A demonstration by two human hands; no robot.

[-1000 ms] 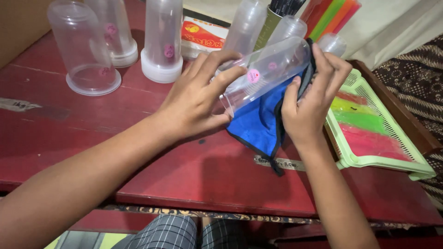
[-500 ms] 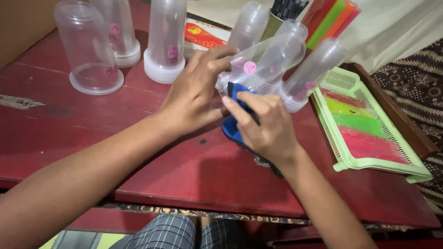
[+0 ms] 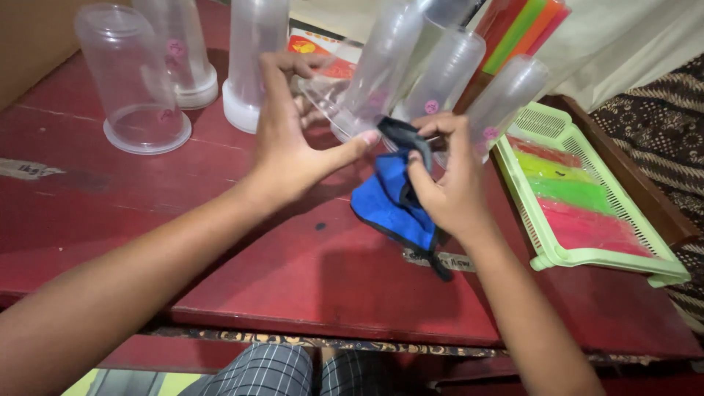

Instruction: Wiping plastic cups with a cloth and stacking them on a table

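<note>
Half a second ago the left hand (image 3: pixel 290 158) was wrapped around the clear plastic bottle (image 3: pixel 374 77) and the right hand (image 3: pixel 451 187) lay over the blue cloth below it. Now the left hand has let the bottle go and is spread wide, and the right hand has moved a little to the right and lifted a black corner of the cloth.

The blue cloth (image 3: pixel 389 202) is bright blue with a black edge band. It is crumpled, and it hangs from the right grip down onto the red desk (image 3: pixel 308 279), with a black strip trailing below the wrist.

The left grip is apart: the fingers point up beside the bottle and the thumb stretches toward the cloth, its tip just beside the bottle's lower rim. The right grip is clamped on the cloth, thumb and forefinger pinching the black corner above the blue part.

The bottle leans just above both grips, among other clear bottles. To the right of the right grip lies a green tray (image 3: pixel 664 268) with coloured sheets.
</note>
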